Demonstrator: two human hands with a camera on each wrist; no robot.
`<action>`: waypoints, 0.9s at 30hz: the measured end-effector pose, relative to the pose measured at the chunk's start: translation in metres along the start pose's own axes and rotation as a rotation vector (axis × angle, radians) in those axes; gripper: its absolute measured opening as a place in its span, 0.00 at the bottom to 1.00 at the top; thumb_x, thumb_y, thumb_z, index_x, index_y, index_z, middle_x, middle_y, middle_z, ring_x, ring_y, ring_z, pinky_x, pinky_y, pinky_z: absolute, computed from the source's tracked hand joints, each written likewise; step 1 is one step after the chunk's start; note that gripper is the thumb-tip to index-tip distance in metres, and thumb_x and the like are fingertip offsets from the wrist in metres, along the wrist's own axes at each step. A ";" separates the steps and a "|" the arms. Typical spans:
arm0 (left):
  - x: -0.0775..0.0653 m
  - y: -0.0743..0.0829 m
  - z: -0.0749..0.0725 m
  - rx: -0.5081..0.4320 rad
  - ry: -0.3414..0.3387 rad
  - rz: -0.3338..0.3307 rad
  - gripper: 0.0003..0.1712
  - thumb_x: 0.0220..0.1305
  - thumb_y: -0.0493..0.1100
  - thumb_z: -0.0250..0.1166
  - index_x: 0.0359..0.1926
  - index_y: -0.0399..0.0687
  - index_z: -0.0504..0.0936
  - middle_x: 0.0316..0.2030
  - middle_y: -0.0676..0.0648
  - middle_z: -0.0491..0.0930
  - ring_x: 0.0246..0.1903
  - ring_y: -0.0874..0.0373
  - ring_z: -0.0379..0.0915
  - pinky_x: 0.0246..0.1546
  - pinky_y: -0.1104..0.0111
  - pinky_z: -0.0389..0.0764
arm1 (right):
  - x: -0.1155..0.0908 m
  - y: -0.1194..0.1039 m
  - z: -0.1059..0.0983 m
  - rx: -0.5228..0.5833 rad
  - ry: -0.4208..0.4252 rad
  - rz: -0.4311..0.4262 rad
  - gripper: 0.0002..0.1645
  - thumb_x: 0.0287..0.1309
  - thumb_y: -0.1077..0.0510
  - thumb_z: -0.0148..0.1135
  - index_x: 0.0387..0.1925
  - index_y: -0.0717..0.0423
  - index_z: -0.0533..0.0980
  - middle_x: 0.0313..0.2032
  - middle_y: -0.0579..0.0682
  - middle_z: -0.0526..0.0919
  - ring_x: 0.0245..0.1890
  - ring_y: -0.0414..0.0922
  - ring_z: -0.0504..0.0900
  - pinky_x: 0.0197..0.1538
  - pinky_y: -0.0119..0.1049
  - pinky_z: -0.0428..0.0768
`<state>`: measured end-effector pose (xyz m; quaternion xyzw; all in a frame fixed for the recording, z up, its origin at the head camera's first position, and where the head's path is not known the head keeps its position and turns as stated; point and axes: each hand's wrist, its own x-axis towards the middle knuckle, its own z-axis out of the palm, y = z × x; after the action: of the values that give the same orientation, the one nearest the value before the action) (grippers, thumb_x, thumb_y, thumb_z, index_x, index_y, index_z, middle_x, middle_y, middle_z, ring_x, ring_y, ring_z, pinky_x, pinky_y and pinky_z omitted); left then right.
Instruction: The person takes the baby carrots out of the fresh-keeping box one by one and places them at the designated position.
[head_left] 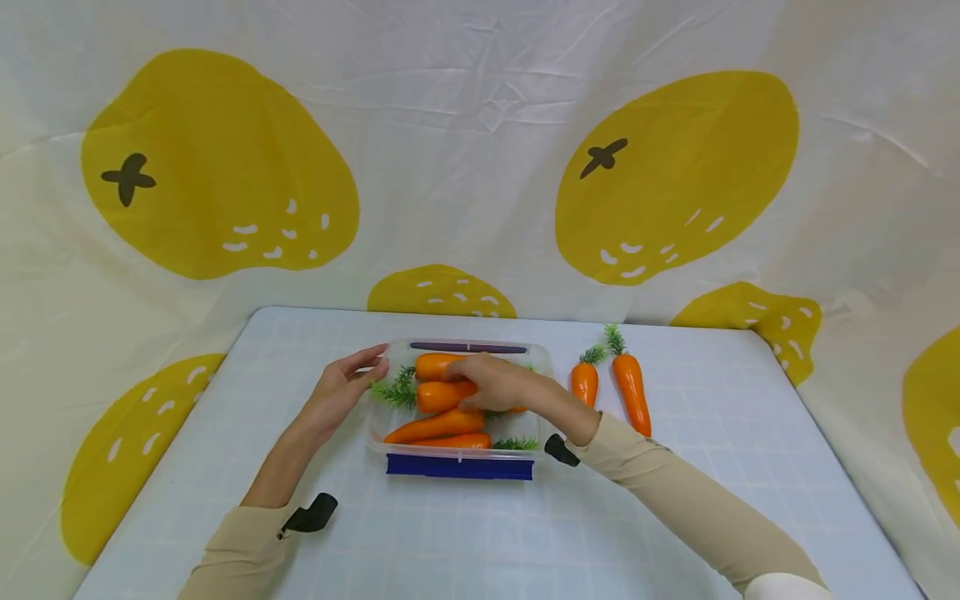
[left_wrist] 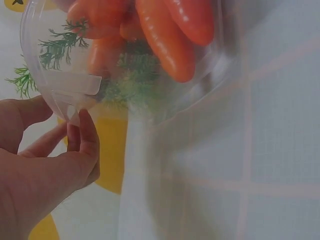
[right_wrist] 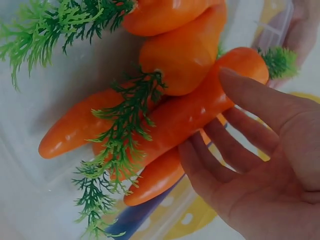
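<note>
A clear plastic container (head_left: 378, 446) with blue clips holds several orange carrots with feathery green tops. My left hand (head_left: 343, 387) is at its left rim; in the left wrist view, the thumb and fingers pinch the rim near a corner. Over the carrots, my right hand (head_left: 491, 382) reaches into the container. A carrot (right_wrist: 187, 125) lies between its thumb and fingers in the right wrist view, thumb on top and fingers along the far side. Another carrot (head_left: 435, 427) slants in the front part of the container.
Two more carrots lie on the table right of the container, a shorter carrot (head_left: 585, 383) and a longer carrot (head_left: 632, 392). The table (head_left: 720, 500) has a pale checked cover. Behind it hangs a white cloth (head_left: 465, 167) with big yellow fruit prints.
</note>
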<state>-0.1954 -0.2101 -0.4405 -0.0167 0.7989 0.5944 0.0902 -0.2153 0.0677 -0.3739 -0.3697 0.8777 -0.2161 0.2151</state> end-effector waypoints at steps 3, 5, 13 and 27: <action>-0.001 0.000 0.000 0.001 0.000 0.011 0.34 0.75 0.55 0.62 0.75 0.48 0.70 0.65 0.38 0.72 0.60 0.46 0.72 0.68 0.58 0.68 | 0.000 -0.001 0.001 -0.020 0.004 0.021 0.30 0.67 0.63 0.67 0.68 0.61 0.73 0.65 0.55 0.77 0.64 0.53 0.73 0.71 0.47 0.69; -0.001 -0.001 0.000 0.001 -0.006 0.022 0.34 0.75 0.55 0.62 0.75 0.48 0.70 0.65 0.38 0.72 0.61 0.45 0.73 0.65 0.63 0.70 | 0.000 -0.001 0.002 -0.032 0.010 0.023 0.29 0.66 0.64 0.67 0.68 0.60 0.74 0.64 0.55 0.78 0.64 0.53 0.73 0.70 0.47 0.69; -0.002 -0.003 0.002 -0.015 -0.018 0.072 0.32 0.76 0.53 0.62 0.74 0.46 0.71 0.63 0.37 0.74 0.60 0.43 0.74 0.54 0.78 0.71 | -0.002 0.000 0.003 -0.068 0.032 -0.066 0.27 0.63 0.66 0.70 0.63 0.65 0.76 0.60 0.58 0.80 0.62 0.53 0.76 0.66 0.46 0.74; -0.006 0.002 -0.001 -0.034 -0.007 0.083 0.32 0.77 0.50 0.61 0.74 0.41 0.70 0.62 0.35 0.73 0.50 0.55 0.78 0.57 0.68 0.76 | -0.027 0.010 -0.022 0.013 0.202 -0.114 0.28 0.63 0.57 0.73 0.61 0.66 0.78 0.51 0.57 0.85 0.49 0.51 0.84 0.54 0.42 0.83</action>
<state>-0.1894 -0.2112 -0.4376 0.0170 0.7884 0.6111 0.0682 -0.2156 0.0988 -0.3552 -0.3940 0.8710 -0.2700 0.1152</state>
